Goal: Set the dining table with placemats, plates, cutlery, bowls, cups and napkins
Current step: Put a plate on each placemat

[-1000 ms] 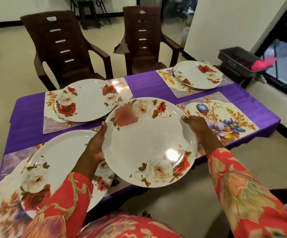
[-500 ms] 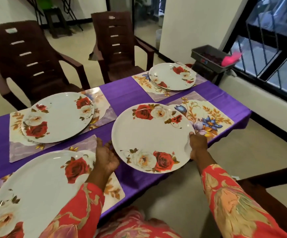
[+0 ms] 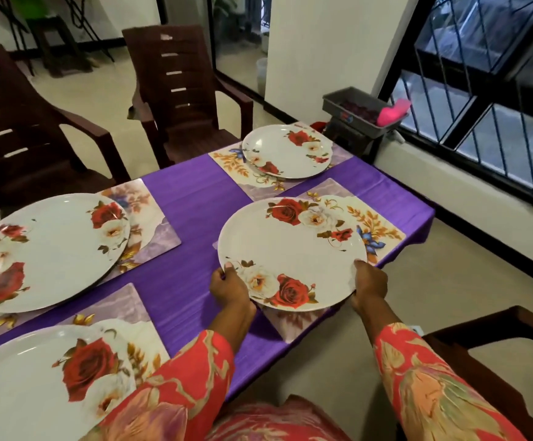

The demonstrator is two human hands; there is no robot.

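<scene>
Rose-patterned plate, centre right of frame, over floral placemat on purple tablecloth. Gripped at near rim by left hand and right hand, fingers curled round edge.

Red floral sleeves cover both arms.

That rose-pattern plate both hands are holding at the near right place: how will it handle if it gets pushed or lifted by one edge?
The plate looks glossy, so it would probably slide easily on the smooth placemat. It appears thin and shallow, likely light for its width, though the left hand and right hand grip opposite rims. One-edge lifting may tilt it. Material unclear; treat as breakable.
</scene>
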